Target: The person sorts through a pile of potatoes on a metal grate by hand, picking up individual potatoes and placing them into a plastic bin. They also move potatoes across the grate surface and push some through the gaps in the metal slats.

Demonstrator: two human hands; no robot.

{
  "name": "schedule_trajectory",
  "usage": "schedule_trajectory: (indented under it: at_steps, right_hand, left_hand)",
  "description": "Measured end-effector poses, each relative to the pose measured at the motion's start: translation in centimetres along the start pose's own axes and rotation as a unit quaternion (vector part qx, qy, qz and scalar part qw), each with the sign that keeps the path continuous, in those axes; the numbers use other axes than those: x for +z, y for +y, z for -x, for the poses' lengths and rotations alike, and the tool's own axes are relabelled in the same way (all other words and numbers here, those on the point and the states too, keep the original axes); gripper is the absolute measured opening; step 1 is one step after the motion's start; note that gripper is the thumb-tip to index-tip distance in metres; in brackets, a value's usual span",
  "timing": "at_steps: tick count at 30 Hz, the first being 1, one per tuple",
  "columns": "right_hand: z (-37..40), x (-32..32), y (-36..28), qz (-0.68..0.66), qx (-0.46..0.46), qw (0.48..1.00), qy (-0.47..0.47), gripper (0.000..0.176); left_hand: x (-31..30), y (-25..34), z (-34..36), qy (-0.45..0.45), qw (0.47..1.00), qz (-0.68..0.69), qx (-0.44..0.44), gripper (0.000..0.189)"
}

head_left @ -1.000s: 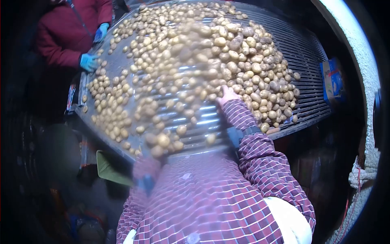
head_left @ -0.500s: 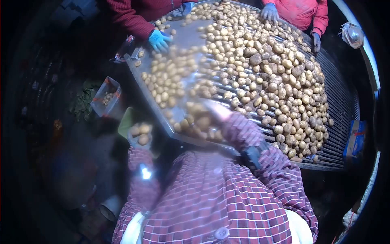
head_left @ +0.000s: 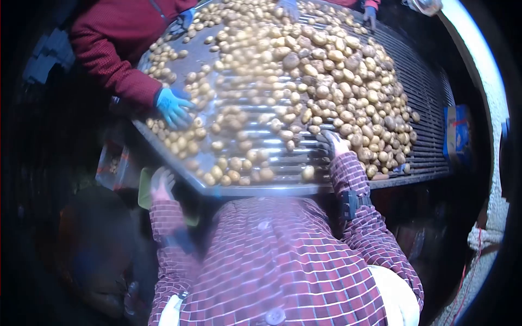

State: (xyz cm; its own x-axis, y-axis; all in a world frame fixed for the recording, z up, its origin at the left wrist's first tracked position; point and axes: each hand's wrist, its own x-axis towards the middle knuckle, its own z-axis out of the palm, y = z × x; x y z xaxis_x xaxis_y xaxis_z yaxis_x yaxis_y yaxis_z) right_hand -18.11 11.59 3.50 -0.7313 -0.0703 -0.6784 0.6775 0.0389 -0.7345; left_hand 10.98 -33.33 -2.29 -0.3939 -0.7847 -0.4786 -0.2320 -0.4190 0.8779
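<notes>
My left hand (head_left: 162, 183), in a pale glove, is off the left edge of the sorting table (head_left: 266, 190), beside a green container (head_left: 144, 190). Its fingers are apart, and no potato shows in it. My right hand (head_left: 333, 144), in a dark glove, lies at the near left edge of the heap of potatoes (head_left: 370, 117). Those fingers are spread against the potatoes and hold none that I can see. Looser potatoes (head_left: 234, 168) are scattered over the bars and the smooth plate to the left, some blurred.
Across the table, a person in a dark red top has a blue-gloved hand (head_left: 174, 107) by the left potatoes. Another person's gloved hand (head_left: 370, 17) is at the far edge. A clear box (head_left: 113, 163) stands lower left, a blue carton (head_left: 457, 133) at right.
The potatoes in my left hand are gone from it. My right hand has moved right to the heap, and the bars near me show more. The view has shifted; the co-worker's blue-gloved hand appears lower.
</notes>
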Motion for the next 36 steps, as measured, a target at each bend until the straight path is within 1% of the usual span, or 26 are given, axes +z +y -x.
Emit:
schedule_trajectory:
  at_steps: [3, 4, 5, 6, 8, 10, 11, 12, 14, 16, 18, 19, 21, 22, 24, 25, 26, 27, 28, 29, 30, 32, 33, 34, 35, 36]
  right_hand:
    - [-0.8, -7.0, 5.5, -0.043, -0.039, 0.998, 0.016, 0.039]
    - [-0.5, -8.5, 7.2, -0.075, -0.039, 0.996, 0.021, 0.042]
    - [0.5, -8.8, 8.2, -0.094, -0.036, 0.994, 0.03, 0.042]
    - [1.6, -9.2, 8.8, -0.113, -0.035, 0.992, 0.042, 0.042]
    - [2.9, -9.3, 9.7, -0.107, -0.123, 0.986, 0.024, 0.04]
    - [3.3, -8.5, 10.0, -0.034, -0.101, 0.992, 0.065, 0.041]
    - [4.2, -7.6, 9.2, 0.13, -0.129, 0.98, 0.08, 0.041]
    - [5.1, -6.4, 7.9, 0.292, -0.151, 0.939, 0.096, 0.04]
    - [5.9, -3.0, 7.4, 0.434, -0.119, 0.886, 0.114, 0.045]
    - [7.6, 1.4, 5.0, 0.495, -0.056, 0.865, 0.062, 0.05]
    - [6.4, 3.2, 5.8, 0.56, -0.068, 0.825, -0.042, 0.053]
    - [6.4, 3.6, 6.1, 0.536, -0.087, 0.836, -0.076, 0.054]
    - [7.3, 4.1, 5.6, 0.487, -0.127, 0.852, -0.143, 0.056]
    - [7.7, 3.8, 5.0, 0.447, -0.127, 0.88, -0.097, 0.056]
    - [9.2, 2.0, 2.9, 0.361, -0.126, 0.924, -0.008, 0.057]
    - [10.6, 0.2, -1.7, 0.345, -0.045, 0.937, 0.034, 0.068]
    - [9.7, -2.6, -1.7, 0.274, -0.088, 0.947, 0.141, 0.063]
    - [8.7, -5.3, -1.6, 0.202, -0.145, 0.938, 0.241, 0.059]
    - [6.2, -8.9, 0.2, 0.15, -0.259, 0.899, 0.319, 0.056]
    - [5.0, -11.5, 0.3, 0.236, -0.2, 0.876, 0.369, 0.058]
    - [4.1, -13.0, 0.7, 0.319, -0.139, 0.841, 0.414, 0.06]
    - [1.4, -12.7, 4.0, 0.414, -0.153, 0.79, 0.425, 0.071]
    - [1.0, -12.6, 4.1, 0.353, -0.144, 0.835, 0.396, 0.073]
    - [0.5, -12.2, 4.5, 0.337, -0.137, 0.844, 0.393, 0.074]
    - [0.3, -11.6, 4.9, 0.325, -0.181, 0.847, 0.38, 0.073]
    - [-0.1, -11.2, 5.5, 0.312, -0.223, 0.848, 0.366, 0.073]
  left_hand:
    - [9.7, 1.5, 2.8, -0.163, 0.97, -0.147, 0.107, 0.024]
    - [13.3, 3.6, 5.6, -0.234, 0.937, -0.226, 0.127, 0.021]
    - [16.1, 3.1, 6.6, -0.309, 0.917, -0.23, 0.101, 0.023]
    - [18.3, 1.8, 6.5, -0.34, 0.816, -0.36, 0.299, 0.028]
    - [21.8, -1.5, 6.8, -0.449, 0.7, -0.409, 0.375, 0.042]
    - [24.7, -1.3, 8.7, -0.454, 0.583, -0.591, 0.322, 0.047]
    - [25.5, -0.1, 9.8, -0.448, 0.558, -0.626, 0.31, 0.048]
    - [25.5, -1.0, 9.2, -0.433, 0.566, -0.626, 0.318, 0.049]
    - [25.6, -0.4, 8.7, -0.44, 0.572, -0.622, 0.305, 0.05]
    - [25.6, 0.4, 9.4, -0.421, 0.585, -0.623, 0.304, 0.05]
    - [25.5, -0.3, 8.4, -0.427, 0.596, -0.603, 0.315, 0.044]
    - [25.4, -0.5, 8.0, -0.414, 0.631, -0.594, 0.277, 0.041]
    - [25.2, 0.1, 8.0, -0.424, 0.729, -0.516, 0.148, 0.035]
    - [24.8, 0.7, 7.9, -0.439, 0.782, -0.439, 0.056, 0.031]
    - [23.3, 3.2, 9.0, -0.473, 0.838, -0.241, -0.123, 0.033]
    - [21.3, -0.6, 5.4, -0.475, 0.846, -0.189, -0.15, 0.04]
    - [21.1, 3.0, 9.0, -0.47, 0.847, -0.132, -0.21, 0.043]
    - [20.6, 2.8, 9.5, -0.447, 0.859, -0.108, -0.225, 0.043]
    - [19.5, 2.6, 9.7, -0.424, 0.869, -0.085, -0.24, 0.043]
    - [18.6, 1.8, 9.9, -0.462, 0.866, -0.056, -0.183, 0.035]
    - [18.2, 1.3, 9.8, -0.472, 0.861, -0.072, -0.177, 0.032]
    - [17.9, -0.1, 9.4, -0.491, 0.85, -0.101, -0.164, 0.027]
    - [18.1, -1.0, 9.2, -0.499, 0.851, -0.119, -0.115, 0.023]
    - [17.9, -1.5, 8.7, -0.549, 0.811, -0.197, 0.039, 0.022]
    - [18.3, -0.8, 9.1, -0.559, 0.762, -0.26, 0.2, 0.022]
    - [18.5, -1.7, 8.6, -0.574, 0.735, -0.277, 0.23, 0.025]
